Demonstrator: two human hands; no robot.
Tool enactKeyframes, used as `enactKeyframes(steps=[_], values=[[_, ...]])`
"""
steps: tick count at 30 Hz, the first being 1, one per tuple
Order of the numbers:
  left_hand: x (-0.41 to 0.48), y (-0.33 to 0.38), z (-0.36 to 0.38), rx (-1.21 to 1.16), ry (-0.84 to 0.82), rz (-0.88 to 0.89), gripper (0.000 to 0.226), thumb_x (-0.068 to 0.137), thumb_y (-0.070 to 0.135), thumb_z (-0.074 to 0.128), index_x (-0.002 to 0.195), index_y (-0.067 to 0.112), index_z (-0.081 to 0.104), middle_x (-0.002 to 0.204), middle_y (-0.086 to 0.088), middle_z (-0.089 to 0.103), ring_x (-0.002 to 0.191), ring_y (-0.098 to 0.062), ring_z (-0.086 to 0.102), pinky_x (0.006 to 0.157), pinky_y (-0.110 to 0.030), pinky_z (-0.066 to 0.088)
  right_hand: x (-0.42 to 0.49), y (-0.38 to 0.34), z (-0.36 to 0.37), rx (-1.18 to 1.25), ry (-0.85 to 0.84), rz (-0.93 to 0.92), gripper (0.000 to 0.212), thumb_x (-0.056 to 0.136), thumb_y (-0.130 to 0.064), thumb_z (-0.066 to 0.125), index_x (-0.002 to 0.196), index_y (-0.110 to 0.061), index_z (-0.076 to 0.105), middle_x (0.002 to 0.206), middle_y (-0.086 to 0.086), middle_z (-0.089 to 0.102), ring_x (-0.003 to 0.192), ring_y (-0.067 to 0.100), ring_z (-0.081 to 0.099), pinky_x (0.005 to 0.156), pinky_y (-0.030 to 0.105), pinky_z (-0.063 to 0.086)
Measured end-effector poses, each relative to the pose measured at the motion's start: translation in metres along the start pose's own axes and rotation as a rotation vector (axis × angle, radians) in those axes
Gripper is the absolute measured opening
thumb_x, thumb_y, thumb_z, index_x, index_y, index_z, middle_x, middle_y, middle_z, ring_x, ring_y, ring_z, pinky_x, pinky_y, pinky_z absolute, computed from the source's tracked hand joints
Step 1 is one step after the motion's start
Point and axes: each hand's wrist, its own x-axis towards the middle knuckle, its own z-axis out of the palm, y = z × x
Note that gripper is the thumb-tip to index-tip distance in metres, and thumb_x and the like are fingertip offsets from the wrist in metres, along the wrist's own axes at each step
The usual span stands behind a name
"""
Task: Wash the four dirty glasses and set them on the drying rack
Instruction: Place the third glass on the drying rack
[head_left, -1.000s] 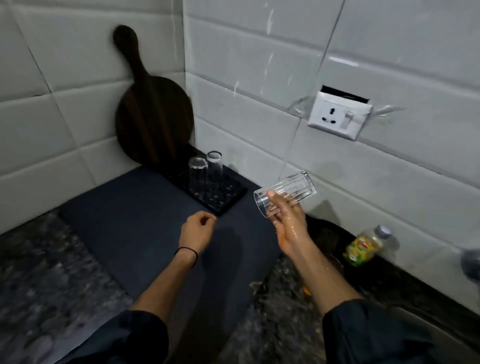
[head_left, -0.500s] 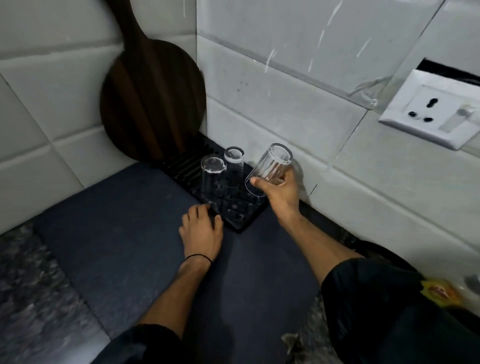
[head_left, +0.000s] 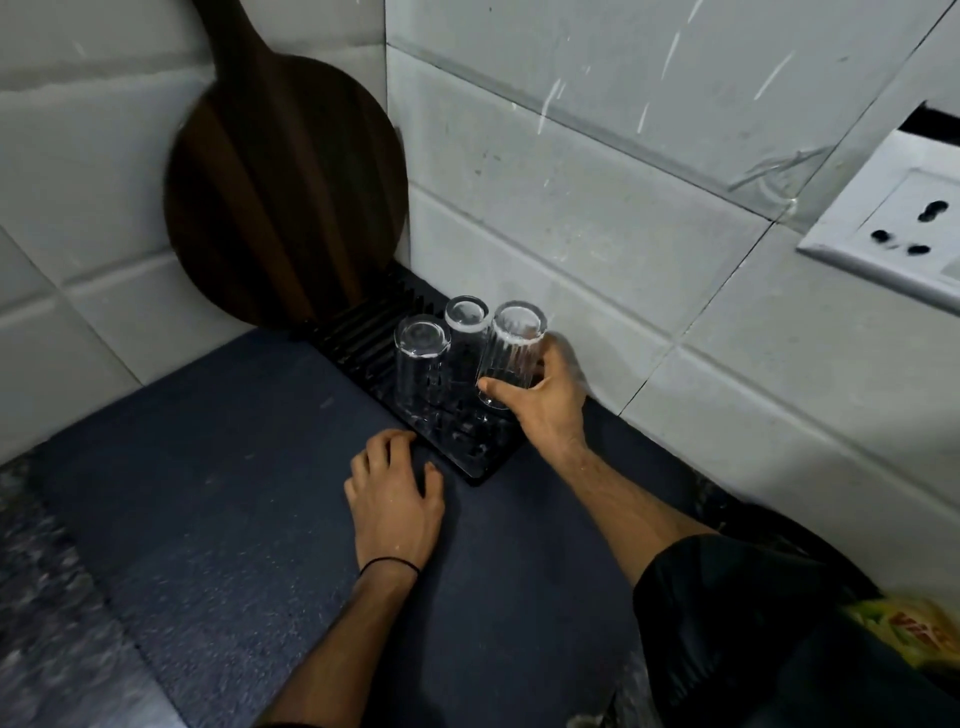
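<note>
A black slotted drying rack lies in the corner against the tiled wall. Two clear glasses stand upside down on it: one in front and one behind. My right hand grips a third ribbed glass, upside down and slightly tilted, at the rack's right side next to the other two. Whether its rim touches the rack is hidden by my fingers. My left hand rests flat on the dark mat, fingertips at the rack's front edge.
A round dark wooden board leans in the corner behind the rack. A dark blue mat covers the counter. A white wall socket sits at the right. A yellow-green bottle label shows at the lower right.
My right hand brought the glass from mid-air over to the rack, turned it upside down and lowered it beside the two others. My left hand dropped flat onto the mat.
</note>
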Motion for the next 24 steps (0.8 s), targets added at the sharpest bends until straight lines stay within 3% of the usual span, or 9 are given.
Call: enactKeyframes(steps=[4,7,11,14,19,22,24], values=[[0.0,0.001,0.0,0.005,0.003,0.006,0.037,0.09,0.027,0.059,0.126,0.017,0.056,0.131,0.0,0.049,0.116,-0.023,0.042,0.094,-0.039,0.038,-0.001,0.006,0.003,-0.039,-0.038,0.037,0.065,0.059,-0.05,0.086,0.112,-0.046,0.049,0.096,-0.039,0.059,0.105,0.012,0.064,0.102,0.05,0.049],[-0.001,0.0,-0.001,0.006,0.003,0.014,0.036,0.091,0.027,0.059,0.125,0.016,0.056,0.13,0.0,0.049,0.115,-0.022,0.042,0.094,-0.039,0.037,0.0,0.006,0.002,-0.076,-0.086,0.085,0.069,0.06,-0.054,0.083,0.117,-0.051,0.043,0.099,-0.029,0.062,0.105,0.009,0.063,0.108,0.051,0.042],[-0.002,0.001,-0.002,0.007,-0.003,0.021,0.037,0.091,0.027,0.059,0.125,0.015,0.056,0.131,-0.002,0.049,0.115,-0.024,0.042,0.094,-0.041,0.038,-0.001,-0.003,-0.006,-0.15,-0.135,0.104,0.076,0.067,-0.048,0.084,0.129,-0.039,0.042,0.109,-0.021,0.061,0.11,0.01,0.058,0.112,0.051,0.035],[-0.001,0.002,-0.003,0.009,-0.017,0.019,0.036,0.09,0.027,0.059,0.125,0.014,0.057,0.13,-0.003,0.049,0.115,-0.025,0.042,0.094,-0.041,0.038,-0.008,-0.012,-0.016,-0.189,-0.163,0.127,0.073,0.074,-0.037,0.084,0.135,-0.03,0.044,0.1,-0.03,0.047,0.109,0.012,0.053,0.112,0.05,0.034],[-0.001,0.003,-0.01,-0.009,-0.067,-0.002,0.038,0.09,0.027,0.06,0.126,0.014,0.057,0.133,-0.004,0.048,0.116,-0.027,0.041,0.093,-0.041,0.037,-0.026,-0.014,-0.038,-0.146,-0.159,0.181,0.066,0.075,-0.041,0.083,0.13,-0.029,0.05,0.104,-0.018,0.053,0.105,0.017,0.057,0.102,0.053,0.045],[-0.002,0.007,-0.019,-0.017,-0.14,-0.014,0.043,0.09,0.025,0.059,0.132,0.014,0.055,0.137,-0.005,0.046,0.121,-0.03,0.04,0.097,-0.043,0.036,-0.047,-0.017,-0.06,-0.081,-0.141,0.229,0.049,0.081,-0.035,0.081,0.121,-0.021,0.057,0.109,-0.006,0.058,0.092,0.016,0.06,0.086,0.037,0.054],[-0.007,0.01,-0.026,-0.03,-0.179,-0.005,0.045,0.091,0.024,0.058,0.135,0.015,0.053,0.14,-0.006,0.046,0.125,-0.03,0.039,0.099,-0.045,0.035,-0.065,-0.024,-0.076,-0.05,-0.149,0.233,0.036,0.085,-0.026,0.079,0.115,-0.015,0.062,0.106,-0.001,0.06,0.085,0.013,0.059,0.076,0.027,0.052]])
